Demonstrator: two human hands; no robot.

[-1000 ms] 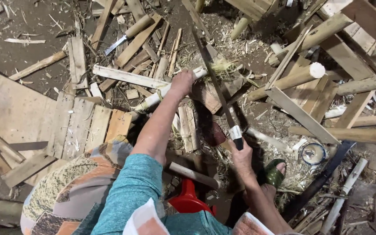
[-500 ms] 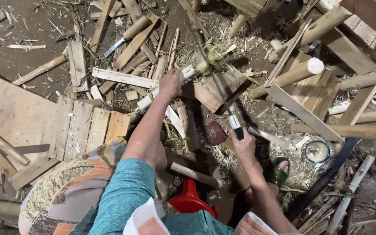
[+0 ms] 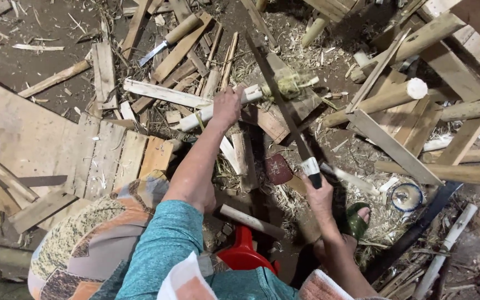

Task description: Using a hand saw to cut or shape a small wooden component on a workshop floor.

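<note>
My left hand (image 3: 227, 106) grips a pale peeled stick (image 3: 213, 109) that lies across a heap of wood scraps; the stick's far end is frayed into yellow-green fibres (image 3: 289, 84). My right hand (image 3: 319, 195) is shut on the dark handle of a long straight blade (image 3: 276, 97). The blade runs up and to the left from my hand and its edge meets the stick just left of the frayed end. My arm in a teal sleeve (image 3: 165, 253) reaches forward over my patterned trouser knee (image 3: 84, 244).
Offcuts, planks and round poles (image 3: 384, 100) lie all around on the dirt. A second knife with a wooden handle (image 3: 170, 38) lies at the top. A flat wooden board (image 3: 26, 139) is at the left. A red plastic piece (image 3: 244, 253) and my sandalled foot (image 3: 356, 219) are below.
The view has shifted slightly. My right hand with the blade moved a little lower and rightward, while my left hand kept its hold on the stick.
</note>
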